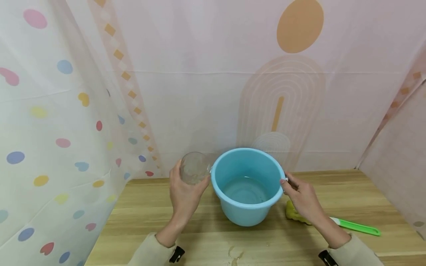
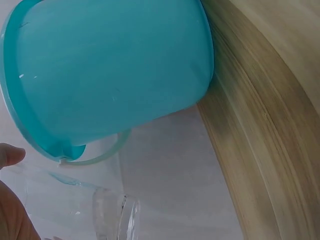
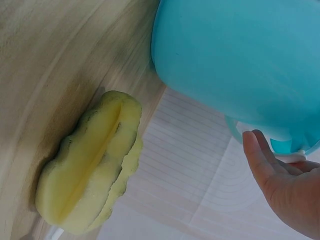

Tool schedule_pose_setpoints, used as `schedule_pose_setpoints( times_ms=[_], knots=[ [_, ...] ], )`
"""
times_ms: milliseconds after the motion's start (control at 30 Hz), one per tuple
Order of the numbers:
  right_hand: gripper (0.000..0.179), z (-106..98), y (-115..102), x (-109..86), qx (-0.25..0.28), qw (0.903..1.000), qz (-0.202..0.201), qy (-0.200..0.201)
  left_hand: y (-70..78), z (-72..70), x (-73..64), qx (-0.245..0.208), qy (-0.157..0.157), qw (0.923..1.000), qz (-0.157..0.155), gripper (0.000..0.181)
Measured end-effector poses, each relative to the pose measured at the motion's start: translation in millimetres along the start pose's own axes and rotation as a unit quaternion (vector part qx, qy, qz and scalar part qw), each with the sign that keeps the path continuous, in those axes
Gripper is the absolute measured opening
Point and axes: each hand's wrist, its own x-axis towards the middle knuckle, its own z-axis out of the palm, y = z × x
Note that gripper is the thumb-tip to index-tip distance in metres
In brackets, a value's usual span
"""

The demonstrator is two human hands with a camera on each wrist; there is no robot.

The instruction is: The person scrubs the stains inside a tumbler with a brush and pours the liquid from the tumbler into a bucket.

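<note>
While the left hand grasps a clear glass, thumb on one side and fingers on the other, the right hand grips the far side of a blue bucket at its rim, where the handle joins. The glass is held upright just beside the bucket's left edge, outside it and clear of the table. The bucket stands on the tabletop with shallow water at its bottom.

Judging by this, the work is at a rinsing or filling stage: the bucket already has its water and the glass is in hand, but the sponge brush lies on the table to the right, held by neither hand. Any scrubbing with it, along with setting the glass down, seems left to do.

The right forearm and hand cover the middle of the brush in the head view, and the right wrist view cuts off most of its handle. Much of the left hand falls outside its own wrist view. Whether the band low in the glass is liquid or just thick base is hard to tell.
</note>
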Motion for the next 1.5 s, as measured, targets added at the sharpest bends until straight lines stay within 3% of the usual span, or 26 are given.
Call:
schedule_pose_setpoints(
  times_ms=[200,667,1067,1500],
  knots=[
    [0.055,0.0,0.0,0.5,-0.001,1.0000,0.002,0.002,-1.4,3.3,3.6,0.023,0.010,0.9995,0.021,0.090],
    [0.055,-0.6,-0.3,1.5,-0.006,1.0000,0.007,-0.002,0.2,10.9,7.4,0.029,0.004,0.9990,0.032,0.087],
    [0.054,1.6,-3.0,5.9,0.004,1.0000,0.009,-0.001,5.2,15.0,13.5,0.072,0.017,0.9916,0.106,0.082],
    [0.056,2.2,-0.1,4.1,0.001,1.0000,0.007,-0.005,12.3,17.5,18.7,0.129,-0.005,0.9815,0.141,0.079]
  ],
)
